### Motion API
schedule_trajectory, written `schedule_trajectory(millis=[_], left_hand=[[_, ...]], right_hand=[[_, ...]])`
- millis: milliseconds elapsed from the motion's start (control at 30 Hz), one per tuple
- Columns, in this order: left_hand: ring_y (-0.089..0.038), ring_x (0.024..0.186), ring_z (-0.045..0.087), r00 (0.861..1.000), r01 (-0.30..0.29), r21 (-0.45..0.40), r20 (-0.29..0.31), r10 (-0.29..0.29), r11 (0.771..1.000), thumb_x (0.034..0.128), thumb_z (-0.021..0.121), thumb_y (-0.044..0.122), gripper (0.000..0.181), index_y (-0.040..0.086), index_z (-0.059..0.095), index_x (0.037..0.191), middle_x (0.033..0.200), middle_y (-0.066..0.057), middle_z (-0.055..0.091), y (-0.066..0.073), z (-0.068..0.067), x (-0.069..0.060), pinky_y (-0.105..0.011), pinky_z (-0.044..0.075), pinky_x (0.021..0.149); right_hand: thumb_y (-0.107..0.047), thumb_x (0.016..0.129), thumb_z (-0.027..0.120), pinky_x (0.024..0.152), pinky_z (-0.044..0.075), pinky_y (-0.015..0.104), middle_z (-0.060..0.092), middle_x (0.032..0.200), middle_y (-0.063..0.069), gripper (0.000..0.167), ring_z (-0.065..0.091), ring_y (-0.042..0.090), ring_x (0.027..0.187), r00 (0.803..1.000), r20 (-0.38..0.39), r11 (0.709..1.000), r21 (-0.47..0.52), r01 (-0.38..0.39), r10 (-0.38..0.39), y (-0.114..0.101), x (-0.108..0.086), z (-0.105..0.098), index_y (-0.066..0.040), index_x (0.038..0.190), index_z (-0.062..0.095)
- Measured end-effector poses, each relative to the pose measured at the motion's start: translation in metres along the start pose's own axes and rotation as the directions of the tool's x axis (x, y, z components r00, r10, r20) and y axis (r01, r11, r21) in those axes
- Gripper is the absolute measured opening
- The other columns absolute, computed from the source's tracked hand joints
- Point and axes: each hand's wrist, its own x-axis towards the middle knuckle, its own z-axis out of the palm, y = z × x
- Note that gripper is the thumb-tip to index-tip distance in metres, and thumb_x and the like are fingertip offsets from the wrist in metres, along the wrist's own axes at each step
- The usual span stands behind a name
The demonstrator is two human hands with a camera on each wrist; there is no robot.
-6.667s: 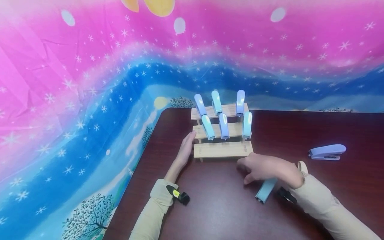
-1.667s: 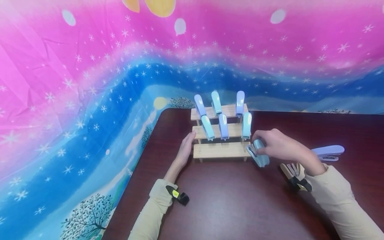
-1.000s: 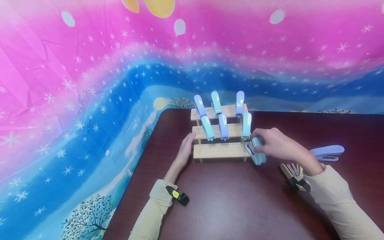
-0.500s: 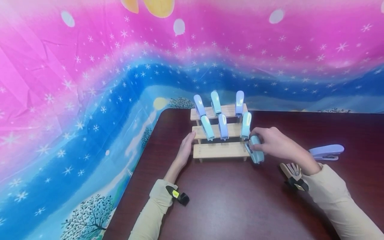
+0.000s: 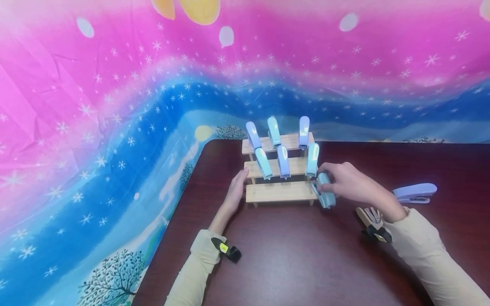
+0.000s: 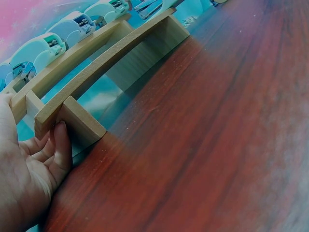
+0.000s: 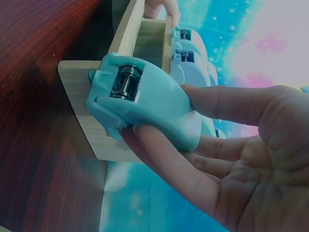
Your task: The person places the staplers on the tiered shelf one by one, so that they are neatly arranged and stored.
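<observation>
A three-tier wooden stand [image 5: 278, 193] stands on the table. My left hand [image 5: 235, 190] holds its left end; in the left wrist view, curled fingers [image 6: 62, 150] press the lower tier's end board. My right hand [image 5: 351, 183] pinches a teal stapler [image 5: 327, 197] at the right end of the lowest tier. In the right wrist view this stapler [image 7: 154, 99] lies between thumb and fingers, its spring end towards the camera and in front of the tier; contact with the wood is hard to tell. Staplers in teal [image 5: 263, 163] and lilac [image 5: 283, 161] line the middle and top tiers.
On the dark red-brown table [image 5: 283, 259], a lilac stapler [image 5: 416, 193] lies to the right, beyond my right wrist. Another lilac stapler [image 5: 304, 131] is on the top tier's right side. A patterned pink and blue cloth [image 5: 115, 106] hangs behind and at the left.
The teal stapler lay on the table under my right wrist; my right hand has since lifted it to the lowest tier's right end and edged it slightly left. My left hand stays put.
</observation>
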Motion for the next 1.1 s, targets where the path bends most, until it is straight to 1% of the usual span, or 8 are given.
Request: schedule_trajectory(millis=[200, 333, 367, 567, 700, 867, 967, 1100], left_hand=[[-0.032, 0.154, 0.023, 1.000, -0.006, 0.005, -0.006, 0.006, 1.000, 0.1076, 0.041, 0.052, 0.078, -0.005, 0.028, 0.160, 0.167, -0.022, 0.027, 0.000, 0.000, 0.000, -0.048, 0.019, 0.126], [-0.033, 0.149, 0.033, 1.000, -0.013, -0.013, 0.008, 0.013, 1.000, 0.1080, 0.041, 0.052, 0.076, -0.003, 0.031, 0.160, 0.164, -0.022, 0.032, 0.000, -0.001, 0.000, -0.049, 0.025, 0.124], [-0.034, 0.146, 0.037, 1.000, -0.017, -0.018, 0.012, 0.017, 1.000, 0.1080, 0.041, 0.051, 0.075, -0.003, 0.032, 0.159, 0.162, -0.022, 0.035, -0.001, -0.001, 0.000, -0.050, 0.029, 0.122], [-0.035, 0.130, 0.053, 0.999, -0.034, -0.027, 0.033, 0.035, 0.999, 0.1089, 0.040, 0.050, 0.070, 0.000, 0.039, 0.157, 0.151, -0.023, 0.049, 0.000, -0.003, 0.000, -0.052, 0.044, 0.111], [-0.034, 0.126, 0.056, 0.999, -0.035, -0.020, 0.033, 0.035, 0.999, 0.1090, 0.039, 0.051, 0.068, 0.001, 0.042, 0.156, 0.147, -0.022, 0.052, 0.000, -0.003, 0.001, -0.051, 0.047, 0.109], [-0.031, 0.123, 0.057, 0.999, -0.032, -0.009, 0.029, 0.032, 0.999, 0.1087, 0.039, 0.052, 0.068, 0.002, 0.044, 0.155, 0.144, -0.020, 0.055, -0.001, -0.003, 0.000, -0.049, 0.048, 0.107], [-0.030, 0.120, 0.058, 0.999, -0.029, -0.002, 0.027, 0.029, 1.000, 0.1086, 0.039, 0.052, 0.067, 0.004, 0.047, 0.153, 0.141, -0.020, 0.057, -0.001, -0.003, 0.000, -0.048, 0.050, 0.104], [-0.031, 0.119, 0.059, 0.999, -0.020, -0.007, 0.026, 0.020, 1.000, 0.1087, 0.039, 0.053, 0.067, 0.004, 0.046, 0.154, 0.142, -0.021, 0.056, -0.001, -0.002, -0.001, -0.048, 0.053, 0.100]], right_hand=[[-0.015, 0.092, 0.076, 0.057, 0.053, 0.033, 0.069, 0.088, 0.004, 0.034, 0.060, 0.018, 0.071, 1.000, 0.020, 1.000, -0.010, -0.005, 0.005, -0.002, 0.000, -0.001, 0.002, 0.121, 0.068], [-0.015, 0.091, 0.077, 0.058, 0.054, 0.033, 0.069, 0.089, 0.005, 0.036, 0.060, 0.018, 0.071, 0.999, 0.031, 1.000, -0.013, -0.010, 0.010, -0.003, 0.000, -0.002, 0.002, 0.121, 0.068], [-0.016, 0.091, 0.078, 0.058, 0.054, 0.033, 0.070, 0.089, 0.005, 0.036, 0.060, 0.018, 0.071, 0.999, 0.032, 1.000, -0.009, -0.011, 0.012, -0.003, 0.000, -0.002, 0.002, 0.121, 0.068], [-0.018, 0.093, 0.078, 0.060, 0.061, 0.037, 0.070, 0.092, 0.008, 0.040, 0.065, 0.017, 0.071, 0.997, 0.062, 0.995, 0.090, -0.051, 0.045, -0.003, 0.001, 0.001, 0.006, 0.122, 0.065], [-0.021, 0.095, 0.077, 0.061, 0.062, 0.038, 0.070, 0.094, 0.011, 0.046, 0.068, 0.018, 0.072, 0.995, 0.069, 0.985, 0.149, -0.086, 0.077, -0.002, 0.003, 0.004, 0.009, 0.126, 0.061], [-0.024, 0.096, 0.077, 0.062, 0.063, 0.041, 0.070, 0.093, 0.013, 0.052, 0.069, 0.019, 0.066, 0.991, 0.065, 0.971, 0.205, -0.126, 0.115, -0.001, 0.005, 0.008, 0.011, 0.129, 0.057], [-0.027, 0.096, 0.077, 0.063, 0.063, 0.042, 0.069, 0.091, 0.013, 0.052, 0.069, 0.020, 0.064, 0.989, 0.065, 0.963, 0.230, -0.144, 0.132, 0.001, 0.006, 0.010, 0.011, 0.127, 0.057], [-0.028, 0.096, 0.077, 0.062, 0.063, 0.042, 0.068, 0.087, 0.011, 0.047, 0.069, 0.021, 0.063, 0.987, 0.065, 0.958, 0.242, -0.156, 0.145, 0.002, 0.007, 0.011, 0.008, 0.119, 0.058]])
